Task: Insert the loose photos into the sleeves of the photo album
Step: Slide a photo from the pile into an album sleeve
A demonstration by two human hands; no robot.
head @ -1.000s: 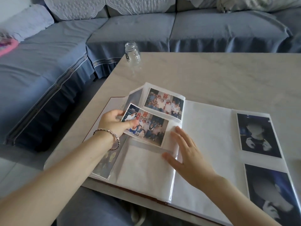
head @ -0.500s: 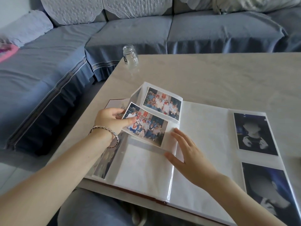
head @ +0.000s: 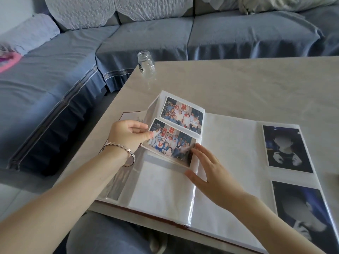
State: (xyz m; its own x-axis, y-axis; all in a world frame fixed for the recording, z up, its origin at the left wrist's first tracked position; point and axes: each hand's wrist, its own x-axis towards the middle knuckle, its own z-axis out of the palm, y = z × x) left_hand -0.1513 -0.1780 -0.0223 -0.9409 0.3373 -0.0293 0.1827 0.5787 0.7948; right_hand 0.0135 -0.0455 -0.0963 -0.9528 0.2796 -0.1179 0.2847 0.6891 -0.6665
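Pinching the left edge of a loose group photo between thumb and fingers, the left hand holds the print at the mouth of the middle sleeve of the album's left-hand page. A silver bracelet circles that wrist. The print lies tilted, its right end toward 4 o'clock, overlapping the clear plastic of the page; whether that end is already inside the sleeve cannot be told.

The right hand lies flat and open, gripping nothing, at 4 o'clock from the print. Its fingertips touch the print's right edge and its thumb rests on the glossy strip beside the album's spine.

At 12 o'clock from the held print, a second group photo sits in the top sleeve of the same page. That page is lifted and curved above the pages beneath it. The sleeve at 6 o'clock from the print shows only white backing.

The photo album lies open on a pale table, its near edge overhanging the table's near edge. On the right-hand page, two dark portrait photos occupy sleeves at 3 and 4 o'clock, with the inner column of that page white.

At 12 o'clock, near the table's far left corner, stands a small clear glass jar. Beyond the table runs a blue-grey sofa.
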